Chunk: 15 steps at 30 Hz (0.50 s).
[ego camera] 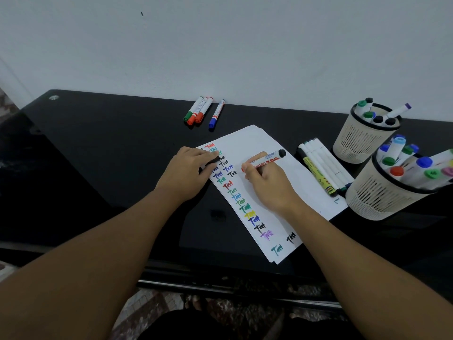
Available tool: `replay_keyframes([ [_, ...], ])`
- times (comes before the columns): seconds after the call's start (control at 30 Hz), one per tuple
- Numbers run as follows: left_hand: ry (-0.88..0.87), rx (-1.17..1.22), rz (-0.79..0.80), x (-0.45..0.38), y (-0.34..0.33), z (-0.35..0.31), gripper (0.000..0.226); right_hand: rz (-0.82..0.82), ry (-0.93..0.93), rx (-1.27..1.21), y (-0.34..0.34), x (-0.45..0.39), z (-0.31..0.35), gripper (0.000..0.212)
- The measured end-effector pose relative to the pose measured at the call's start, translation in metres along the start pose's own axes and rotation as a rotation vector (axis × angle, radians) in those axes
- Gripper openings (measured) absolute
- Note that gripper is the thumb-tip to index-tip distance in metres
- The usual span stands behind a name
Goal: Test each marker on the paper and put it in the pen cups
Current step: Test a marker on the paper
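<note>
Right hand (267, 185) pinches marker (266, 160), labelled "BOARD 500", tip on paper (255, 143). Left hand (188, 168) grips black cap (212, 161). Paper's near corner overhangs desk (98, 143) edge; pen cups (389, 190) far right. Rows read "Test".

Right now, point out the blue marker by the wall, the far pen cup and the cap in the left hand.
blue marker (216, 114), head view, mid-barrel.
far cup (360, 141), head view, slotted wall.
cap (212, 161), head view, black side.
</note>
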<state>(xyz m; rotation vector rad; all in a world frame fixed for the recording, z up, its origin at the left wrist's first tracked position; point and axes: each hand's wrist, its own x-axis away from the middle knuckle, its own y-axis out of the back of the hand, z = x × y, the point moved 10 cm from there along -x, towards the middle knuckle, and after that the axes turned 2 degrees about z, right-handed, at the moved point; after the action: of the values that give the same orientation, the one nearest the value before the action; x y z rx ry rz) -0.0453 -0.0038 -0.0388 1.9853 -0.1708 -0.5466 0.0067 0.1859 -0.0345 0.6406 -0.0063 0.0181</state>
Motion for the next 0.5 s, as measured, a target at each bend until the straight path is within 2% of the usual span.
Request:
replay_keyframes([
  [0.2, -0.004, -0.008, 0.008, -0.001, -0.0001, -0.0004, 0.038, -0.013, 0.0, -0.037, 0.0007, -0.001, 0.0013, 0.036],
  [0.37, -0.008, -0.007, -0.003, -0.0001, 0.0009, -0.0017, 0.038, -0.013, -0.006, -0.004, -0.0001, -0.0002, -0.0005, 0.045],
  [0.5, -0.013, -0.017, 0.0, -0.0006, 0.001, -0.0023, 0.038, -0.018, 0.021, -0.034, 0.0019, 0.0007, 0.0011, 0.035],
])
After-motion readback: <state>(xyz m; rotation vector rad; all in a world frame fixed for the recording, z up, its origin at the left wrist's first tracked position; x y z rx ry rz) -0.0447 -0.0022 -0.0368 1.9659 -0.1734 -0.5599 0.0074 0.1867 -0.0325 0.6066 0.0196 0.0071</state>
